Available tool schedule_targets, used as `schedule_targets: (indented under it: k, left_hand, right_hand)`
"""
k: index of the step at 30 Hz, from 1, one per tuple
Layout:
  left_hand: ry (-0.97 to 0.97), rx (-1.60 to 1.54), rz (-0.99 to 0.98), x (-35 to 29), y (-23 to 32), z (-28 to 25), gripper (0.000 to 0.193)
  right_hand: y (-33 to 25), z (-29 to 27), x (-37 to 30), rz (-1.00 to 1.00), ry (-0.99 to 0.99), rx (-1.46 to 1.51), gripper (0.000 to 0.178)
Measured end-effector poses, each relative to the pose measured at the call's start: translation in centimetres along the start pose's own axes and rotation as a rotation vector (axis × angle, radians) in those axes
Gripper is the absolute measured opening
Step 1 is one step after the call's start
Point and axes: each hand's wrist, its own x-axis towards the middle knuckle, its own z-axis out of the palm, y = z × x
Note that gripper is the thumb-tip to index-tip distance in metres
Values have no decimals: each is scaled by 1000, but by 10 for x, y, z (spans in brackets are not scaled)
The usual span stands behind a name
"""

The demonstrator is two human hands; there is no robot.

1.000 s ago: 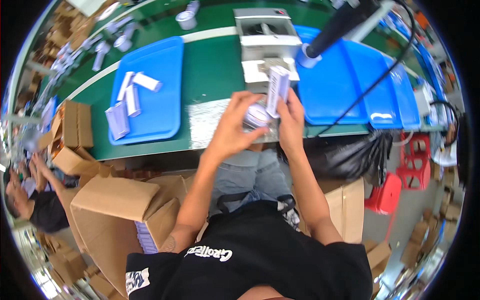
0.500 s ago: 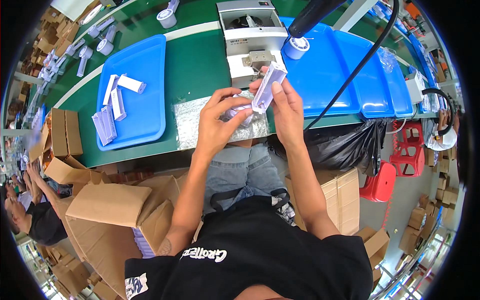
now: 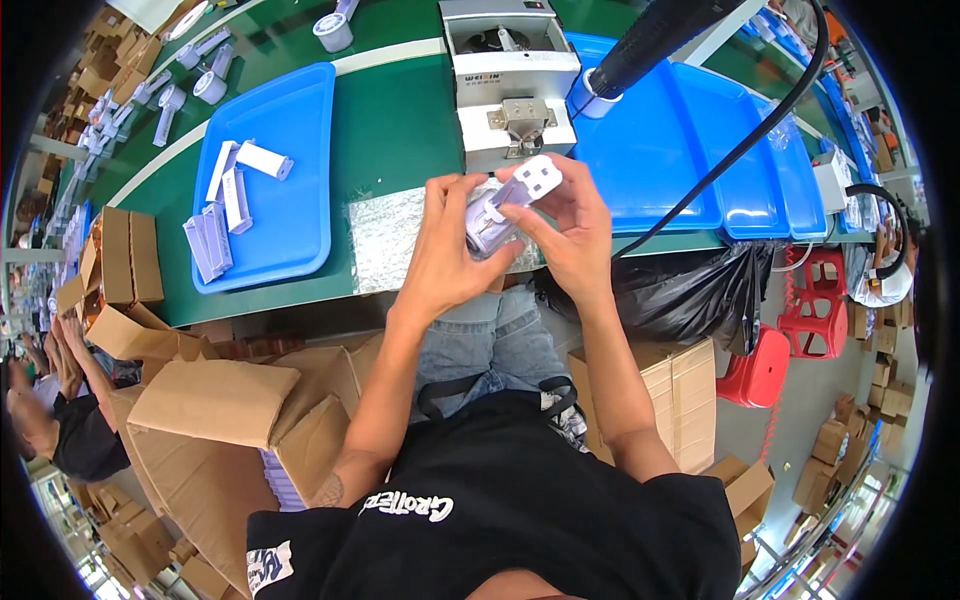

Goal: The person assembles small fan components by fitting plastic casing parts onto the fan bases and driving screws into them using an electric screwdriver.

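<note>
In front of my chest, over the table's front edge, both hands work on a pale lilac plastic piece. My left hand (image 3: 440,240) is closed around a rounded lilac housing (image 3: 484,226), with its inside facing up. My right hand (image 3: 572,225) grips a long white handle shell (image 3: 538,178), whose end with square holes points up and away. Its thumb presses where the two parts meet. Fingers hide much of both parts, so I cannot tell whether they are joined. A silvery padded mat (image 3: 385,240) lies under the hands.
Just beyond my hands stands a screw feeder (image 3: 510,85). A black electric screwdriver (image 3: 650,50) hangs over a white round part (image 3: 595,100). At left, a blue tray (image 3: 290,225) holds several white shells (image 3: 264,161). More blue trays (image 3: 640,180) lie right. Open cartons (image 3: 215,400) flank my legs.
The handle shell has turned so its holed end faces up, and it has come together with the rounded housing. The screwdriver has swung lower over the white round part.
</note>
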Motion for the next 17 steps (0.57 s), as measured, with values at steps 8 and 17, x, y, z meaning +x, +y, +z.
schedule_targets:
  k: [8,17]
  left_hand:
    - [-151,-320,-41,3,4,-19,75]
    - [-83,-254,-6,-2,-12,-14,71]
  right_hand:
    - [-6,-10,1,-69,-205,-280,55]
    - [-10,-19,11,-332,-442,-393,54]
